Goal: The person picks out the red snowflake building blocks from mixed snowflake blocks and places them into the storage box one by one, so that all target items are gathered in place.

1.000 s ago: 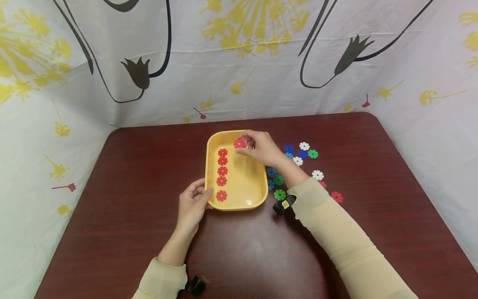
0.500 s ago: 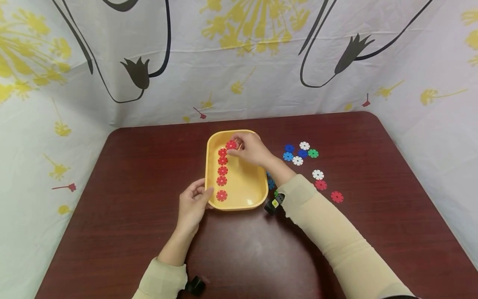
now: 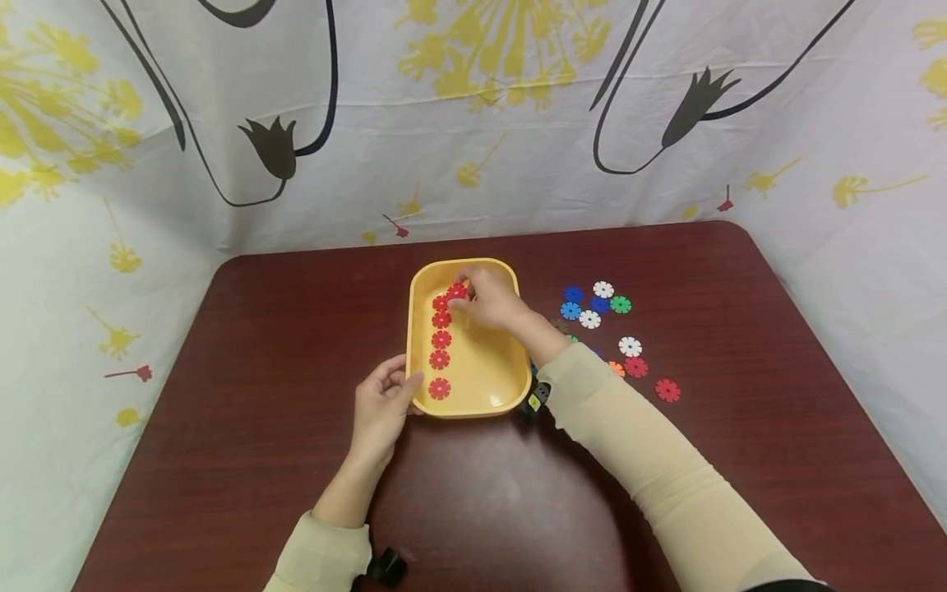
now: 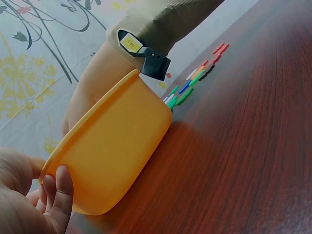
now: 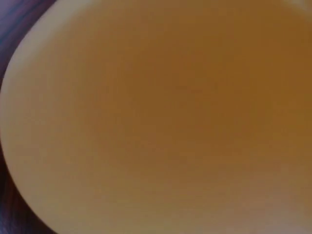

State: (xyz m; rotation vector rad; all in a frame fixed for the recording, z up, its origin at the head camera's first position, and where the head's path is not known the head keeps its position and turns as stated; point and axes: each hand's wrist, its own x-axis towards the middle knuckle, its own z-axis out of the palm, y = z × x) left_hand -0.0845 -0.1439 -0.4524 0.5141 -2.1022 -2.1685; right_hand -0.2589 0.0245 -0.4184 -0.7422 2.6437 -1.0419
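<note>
Left hand (image 3: 381,407) holds tray (image 3: 484,362), right hand (image 3: 494,300) disc (image 3: 455,291); flowered cloth (image 3: 533,193) backs reddish table (image 3: 296,345).

the left hand (image 3: 380,409) grips between thumb (image 3: 410,386) and fingers (image 4: 63,192), while the right hand (image 3: 491,298) pinches, forearm (image 3: 540,335) slanting inward.

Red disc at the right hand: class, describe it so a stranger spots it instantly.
On the reddish-brown table, find the yellow tray. Near its far end, the right hand pinches a notched red disc. Unlike the five red discs lined up nearby, it is held.
</note>
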